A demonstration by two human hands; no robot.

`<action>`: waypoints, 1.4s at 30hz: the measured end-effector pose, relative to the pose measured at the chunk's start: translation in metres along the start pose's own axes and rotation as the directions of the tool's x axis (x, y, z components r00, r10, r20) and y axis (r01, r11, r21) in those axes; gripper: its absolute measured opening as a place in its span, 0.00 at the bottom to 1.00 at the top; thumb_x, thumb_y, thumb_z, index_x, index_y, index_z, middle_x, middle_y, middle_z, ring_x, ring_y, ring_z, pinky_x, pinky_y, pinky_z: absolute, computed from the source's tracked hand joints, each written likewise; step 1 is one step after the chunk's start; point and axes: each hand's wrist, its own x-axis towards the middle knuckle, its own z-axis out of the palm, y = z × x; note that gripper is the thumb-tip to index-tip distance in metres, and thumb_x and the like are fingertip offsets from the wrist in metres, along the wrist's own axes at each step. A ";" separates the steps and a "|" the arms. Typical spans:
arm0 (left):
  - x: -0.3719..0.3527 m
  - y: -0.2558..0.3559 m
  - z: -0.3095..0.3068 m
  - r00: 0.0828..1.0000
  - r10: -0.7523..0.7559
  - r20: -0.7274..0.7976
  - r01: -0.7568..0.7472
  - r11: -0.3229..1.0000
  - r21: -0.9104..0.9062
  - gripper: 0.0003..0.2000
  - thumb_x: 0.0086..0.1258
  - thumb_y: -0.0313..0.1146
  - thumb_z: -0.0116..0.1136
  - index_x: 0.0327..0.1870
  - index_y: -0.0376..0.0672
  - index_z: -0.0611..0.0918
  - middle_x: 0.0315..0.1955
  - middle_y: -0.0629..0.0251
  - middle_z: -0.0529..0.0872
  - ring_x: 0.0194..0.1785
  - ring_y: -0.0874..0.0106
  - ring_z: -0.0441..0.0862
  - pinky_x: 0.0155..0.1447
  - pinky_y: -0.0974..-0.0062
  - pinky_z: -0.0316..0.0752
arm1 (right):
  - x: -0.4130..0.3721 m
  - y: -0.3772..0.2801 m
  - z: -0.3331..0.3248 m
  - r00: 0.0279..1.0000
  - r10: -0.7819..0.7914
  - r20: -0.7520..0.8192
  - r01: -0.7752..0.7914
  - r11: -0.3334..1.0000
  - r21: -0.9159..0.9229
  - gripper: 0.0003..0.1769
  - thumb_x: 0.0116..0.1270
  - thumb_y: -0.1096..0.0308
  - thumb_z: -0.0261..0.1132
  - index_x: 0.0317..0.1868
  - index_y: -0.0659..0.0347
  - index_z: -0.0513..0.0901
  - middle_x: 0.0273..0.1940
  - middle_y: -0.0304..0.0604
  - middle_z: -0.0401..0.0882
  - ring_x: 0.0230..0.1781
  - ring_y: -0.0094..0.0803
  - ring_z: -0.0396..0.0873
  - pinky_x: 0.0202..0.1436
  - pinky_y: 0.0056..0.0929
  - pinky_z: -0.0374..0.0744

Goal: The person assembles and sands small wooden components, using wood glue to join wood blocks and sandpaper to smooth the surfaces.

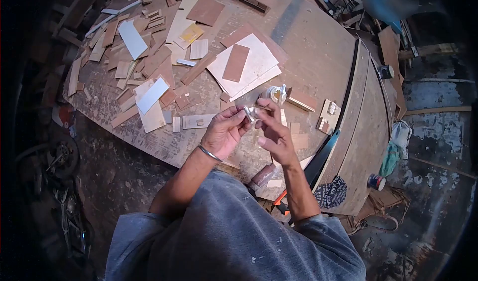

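Note:
My left hand (225, 131), with a metal bangle at the wrist, pinches a small, shiny whitish piece (250, 114) above the worktable. What kind of piece it is, I cannot make out. From the other side my right hand (276, 134) reaches to it, fingers curved and apart, the fingertips at the piece and the thumb held away. Just beyond the right fingers stands a pale round container (275, 93). A wooden block (301, 100) lies to its right. Under the hands a brown cylindrical object (264, 175) rests near the table's front edge.
Scrap wood pieces (159, 62) cover the left of the worktable (318, 47). Pale sheets (249, 76) carry a brown rectangle beyond my hands. A handsaw (324, 156) with an orange handle lies right of my right arm. A tin (377, 182) stands farther right; a bicycle-like frame (64, 154) is lower left.

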 end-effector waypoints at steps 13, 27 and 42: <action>-0.011 -0.007 0.017 1.000 -0.024 0.007 0.024 1.000 0.002 0.09 0.77 0.26 0.61 0.54 0.37 0.84 0.45 0.63 0.89 0.49 0.74 0.86 0.59 0.76 0.81 | -0.014 -0.023 0.000 0.997 -0.041 -0.067 0.021 0.961 -0.275 0.22 0.62 0.73 0.72 0.59 0.55 0.91 0.72 0.46 0.62 0.63 0.37 0.66 0.69 0.38 0.66; -0.016 -0.014 0.026 0.999 -0.034 -0.025 0.036 0.996 0.079 0.10 0.76 0.25 0.61 0.54 0.35 0.84 0.43 0.62 0.89 0.47 0.73 0.86 0.57 0.75 0.82 | -0.014 -0.057 -0.003 0.967 -0.255 0.013 0.189 0.677 -0.711 0.25 0.54 0.78 0.69 0.53 0.50 0.93 0.71 0.49 0.66 0.60 0.39 0.68 0.58 0.37 0.70; -0.022 -0.010 0.018 0.999 -0.031 0.038 0.030 0.999 0.035 0.08 0.77 0.24 0.59 0.52 0.37 0.84 0.44 0.64 0.89 0.48 0.73 0.86 0.58 0.73 0.82 | -0.037 -0.046 0.010 0.979 -0.177 -0.097 0.089 0.812 -0.577 0.33 0.57 0.72 0.69 0.68 0.54 0.84 0.74 0.51 0.58 0.65 0.42 0.65 0.68 0.40 0.68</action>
